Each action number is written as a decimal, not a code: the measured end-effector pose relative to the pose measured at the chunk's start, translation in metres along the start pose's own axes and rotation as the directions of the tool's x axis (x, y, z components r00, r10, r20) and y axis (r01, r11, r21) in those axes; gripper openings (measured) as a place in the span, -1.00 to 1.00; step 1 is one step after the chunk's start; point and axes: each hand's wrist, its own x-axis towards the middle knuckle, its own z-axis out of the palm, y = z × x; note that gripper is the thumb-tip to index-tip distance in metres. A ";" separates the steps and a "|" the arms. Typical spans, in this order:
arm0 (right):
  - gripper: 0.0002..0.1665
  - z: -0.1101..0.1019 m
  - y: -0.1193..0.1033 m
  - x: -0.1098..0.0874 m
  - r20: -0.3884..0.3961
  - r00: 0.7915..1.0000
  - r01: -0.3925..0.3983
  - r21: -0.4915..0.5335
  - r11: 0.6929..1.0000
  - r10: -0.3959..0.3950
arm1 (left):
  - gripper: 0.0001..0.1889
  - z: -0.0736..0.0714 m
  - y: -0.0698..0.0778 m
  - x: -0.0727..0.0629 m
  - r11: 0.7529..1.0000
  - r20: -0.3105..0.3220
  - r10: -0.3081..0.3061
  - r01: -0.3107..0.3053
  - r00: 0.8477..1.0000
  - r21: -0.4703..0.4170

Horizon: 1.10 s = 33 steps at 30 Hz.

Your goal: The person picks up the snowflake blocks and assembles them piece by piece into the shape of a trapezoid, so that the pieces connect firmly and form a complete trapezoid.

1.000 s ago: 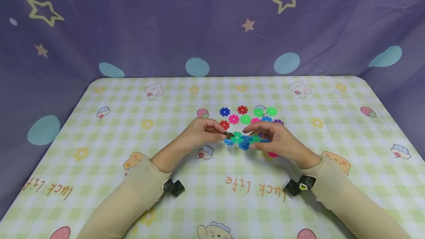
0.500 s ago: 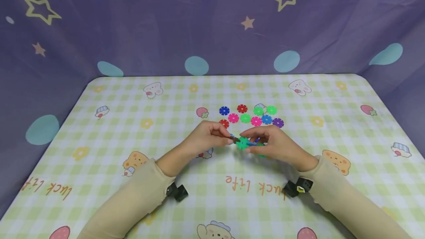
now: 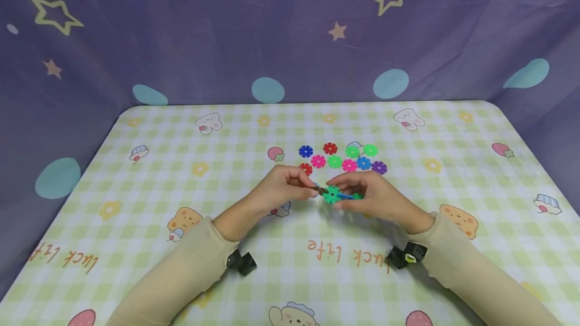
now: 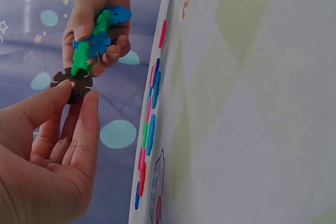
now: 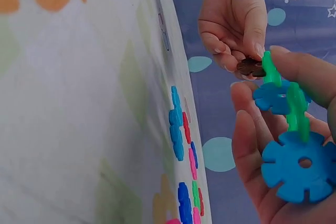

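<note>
Centrally, in the head view, a person's two hands meet above a checked tablecloth (image 3: 254, 286). The left hand (image 3: 285, 185) pinches a brown disc (image 3: 320, 191) between thumb and fingers, so the disc sits at its fingertips, pointing toward the other hand. The right hand (image 3: 372, 191) holds a chain of green and blue discs (image 3: 344, 196), thumb on the near side and fingers on the far side. Just beyond the hands lie loose discs, among them a dark blue disc (image 3: 305, 151), a purple disc (image 3: 379, 167) and a light green disc (image 3: 370, 150). A purple curtain (image 3: 272, 39) with stars and ovals hangs behind.

From the left wrist, the left thumb and fingertips grip the edge of the brown disc, which touches the green end disc (image 4: 80, 59) of the chain; how deeply they are joined cannot be told. Both are off the table.

From the right wrist, the chain runs green, blue, green, blue, lying between the right thumb and curled fingers. The last blue disc (image 5: 286, 169) rests nearest the palm, while the brown disc is at the far end, beyond the right fingertips.
</note>
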 end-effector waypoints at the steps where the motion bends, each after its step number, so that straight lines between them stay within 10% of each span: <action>1: -0.51 0.000 0.000 0.000 0.000 1.000 -0.001 -0.002 1.000 0.001 | -0.91 0.000 0.000 0.000 1.000 0.002 0.000 0.000 1.000 0.000; 8: -0.53 -0.001 0.003 0.000 -0.012 0.999 -0.034 -0.039 0.999 0.034 | -0.86 -0.009 -0.001 0.002 0.998 0.003 0.017 -0.018 1.000 0.066; 19: -0.53 -0.005 0.005 0.000 -0.027 0.998 -0.057 -0.049 0.997 0.055 | -0.72 -0.061 -0.009 0.020 0.995 -0.279 -0.022 0.049 0.960 0.092; 33: -0.52 -0.014 0.004 -0.001 -0.019 0.999 -0.049 -0.060 0.997 0.048 | -0.63 -0.066 -0.014 0.036 0.965 -0.344 0.032 0.060 0.939 0.254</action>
